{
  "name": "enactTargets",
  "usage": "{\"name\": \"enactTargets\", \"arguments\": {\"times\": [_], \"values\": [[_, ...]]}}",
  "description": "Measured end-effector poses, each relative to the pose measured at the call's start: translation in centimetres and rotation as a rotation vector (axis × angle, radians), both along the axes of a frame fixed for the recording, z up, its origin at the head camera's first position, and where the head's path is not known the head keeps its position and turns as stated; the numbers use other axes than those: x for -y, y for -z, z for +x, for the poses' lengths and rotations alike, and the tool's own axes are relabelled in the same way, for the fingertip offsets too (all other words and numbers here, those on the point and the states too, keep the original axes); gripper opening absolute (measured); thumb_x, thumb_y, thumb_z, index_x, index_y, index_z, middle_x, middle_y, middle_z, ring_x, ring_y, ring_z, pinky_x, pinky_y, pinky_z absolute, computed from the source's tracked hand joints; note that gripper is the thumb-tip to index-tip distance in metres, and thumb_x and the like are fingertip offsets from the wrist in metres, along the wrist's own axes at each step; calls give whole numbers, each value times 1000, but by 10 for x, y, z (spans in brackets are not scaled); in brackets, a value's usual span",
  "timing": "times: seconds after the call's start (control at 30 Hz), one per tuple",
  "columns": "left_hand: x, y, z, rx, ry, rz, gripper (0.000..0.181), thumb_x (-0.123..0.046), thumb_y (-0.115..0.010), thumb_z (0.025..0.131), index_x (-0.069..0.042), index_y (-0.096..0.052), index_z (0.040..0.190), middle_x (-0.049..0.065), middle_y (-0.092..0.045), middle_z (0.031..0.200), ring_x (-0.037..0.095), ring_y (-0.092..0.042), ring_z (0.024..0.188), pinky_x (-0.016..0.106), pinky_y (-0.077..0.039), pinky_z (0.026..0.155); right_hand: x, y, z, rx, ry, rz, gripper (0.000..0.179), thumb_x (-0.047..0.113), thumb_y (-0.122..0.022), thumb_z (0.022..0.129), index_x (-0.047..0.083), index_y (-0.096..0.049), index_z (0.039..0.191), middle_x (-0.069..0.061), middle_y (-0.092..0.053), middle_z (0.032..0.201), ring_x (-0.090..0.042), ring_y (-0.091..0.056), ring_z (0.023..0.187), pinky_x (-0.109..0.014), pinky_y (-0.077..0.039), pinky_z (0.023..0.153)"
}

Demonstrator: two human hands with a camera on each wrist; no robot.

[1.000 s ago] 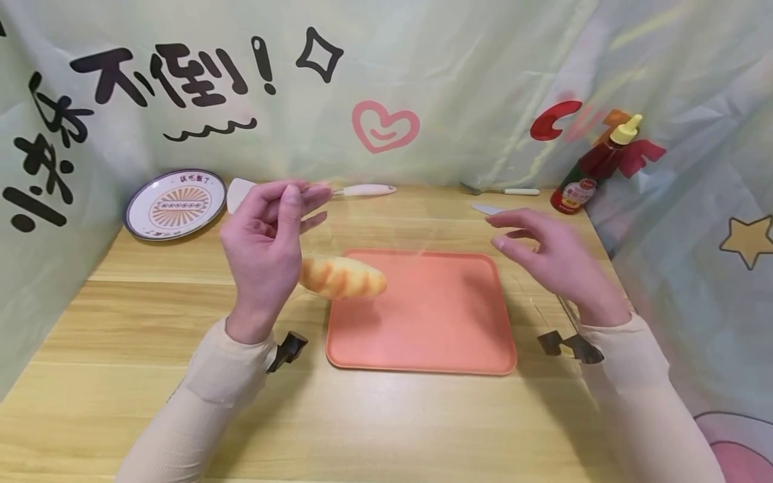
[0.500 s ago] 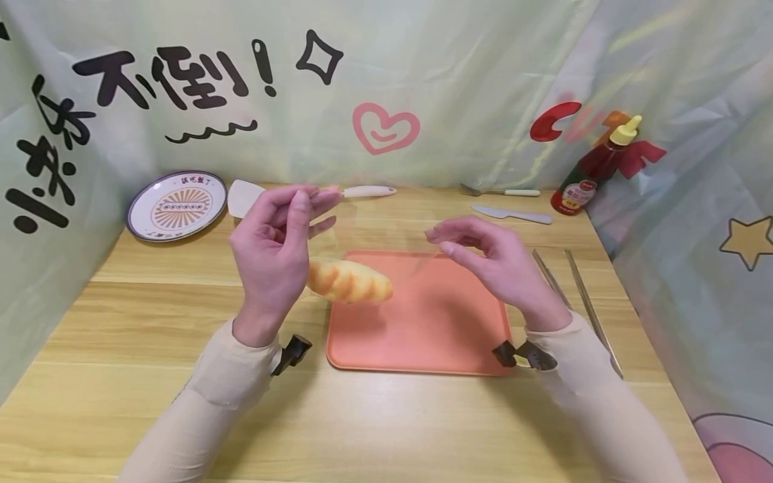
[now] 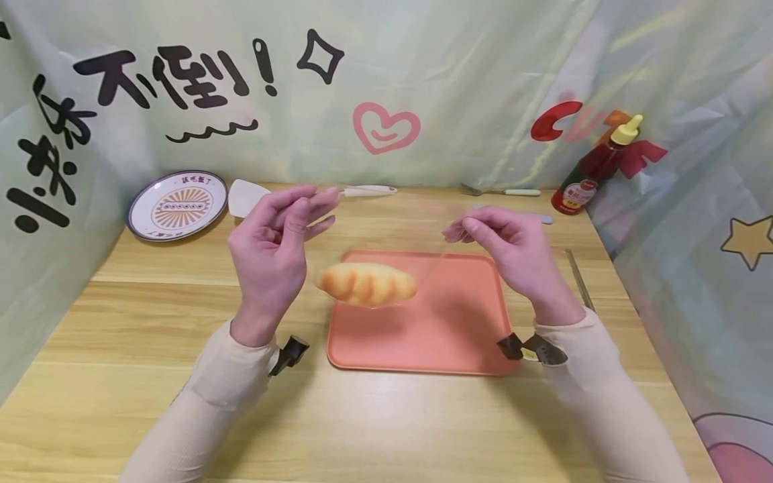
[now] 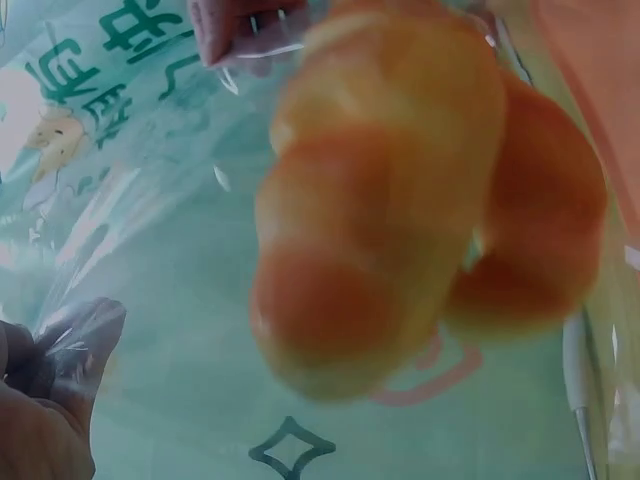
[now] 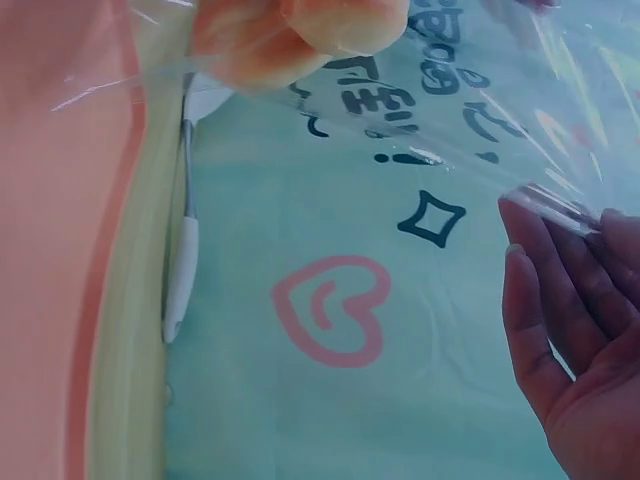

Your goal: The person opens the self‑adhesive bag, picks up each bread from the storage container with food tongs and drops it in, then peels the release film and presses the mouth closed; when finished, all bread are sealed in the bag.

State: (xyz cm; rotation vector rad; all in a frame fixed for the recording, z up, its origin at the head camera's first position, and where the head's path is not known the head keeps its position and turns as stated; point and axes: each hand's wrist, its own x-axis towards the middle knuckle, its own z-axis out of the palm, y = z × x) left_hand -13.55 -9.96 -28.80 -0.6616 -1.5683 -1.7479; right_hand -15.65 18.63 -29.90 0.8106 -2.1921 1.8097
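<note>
A clear plastic bag (image 5: pixel 470 170) hangs stretched between my two hands above the pink tray (image 3: pixel 423 352). Golden bread rolls (image 3: pixel 368 285) lie inside it; two overlap in the left wrist view, where the bigger roll (image 4: pixel 370 220) fills the middle. My left hand (image 3: pixel 270 258) pinches the bag's film at one side between thumb and fingers. On the other side, my right hand (image 3: pixel 516 251) pinches the film, which creases at its fingertips in the right wrist view. The film itself is barely visible in the head view.
Along the back lie a plate (image 3: pixel 176 228) leaning on the backdrop, a white spatula (image 3: pixel 246 196), a fork (image 3: pixel 519 192) and a partly covered knife (image 3: pixel 545 218). A sauce bottle (image 3: pixel 584 178) stands back right. Metal tongs (image 3: pixel 578 275) lie right of the tray, partly behind my right arm.
My right hand has come in leftward from beside the tray and now pinches the bag. The rolls have shifted right, away from my left hand, which has moved slightly right.
</note>
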Motion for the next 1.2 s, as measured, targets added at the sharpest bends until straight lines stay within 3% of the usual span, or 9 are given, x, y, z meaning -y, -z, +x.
{"name": "enactTargets", "arguments": {"times": [0.2, 0.37, 0.87, 1.0, 1.2], "values": [[3, 6, -2, 58, 59, -1, 13, 5, -55, 98, 16, -62, 98, 27, -70, 94, 36, -71, 85, 42, -59, 71, -2, -7, 4, -13, 56, -56, 16, -1, -58, 97, -7, -72, 96, -17, -72, 88, -23, -69, 78, -30, -55, 73], [5, 12, -5, 88, 163, 14, 15, 3, -55, 98, 17, -60, 101, 28, -70, 93, 36, -71, 83, 45, -59, 70, -4, -12, 6, -25, 63, -145, 15, -5, -58, 96, -13, -69, 93, -19, -70, 82, -23, -68, 76, -29, -54, 70], [4, 24, -13, 153, 335, 73, 14, 6, -53, 98, 17, -62, 96, 29, -69, 92, 39, -71, 83, 49, -57, 73, -9, -14, 14, -85, 85, -212, 16, -4, -58, 96, -18, -66, 93, -20, -68, 83, -24, -67, 73, -29, -57, 67], [3, 25, -14, 161, 331, 101, 15, 6, -54, 98, 15, -65, 98, 25, -71, 92, 38, -71, 88, 48, -56, 82, -8, -16, 16, -91, 91, -220, 14, -7, -59, 95, -17, -68, 97, -20, -68, 81, -24, -66, 71, -29, -57, 65], [3, 26, -15, 147, 295, 77, 15, 5, -57, 97, 15, -66, 102, 25, -71, 90, 36, -71, 86, 51, -51, 90, -10, -19, 17, -79, 90, -242, 13, -10, -60, 92, -18, -67, 100, -20, -67, 75, -22, -65, 65, -27, -58, 64]]}}
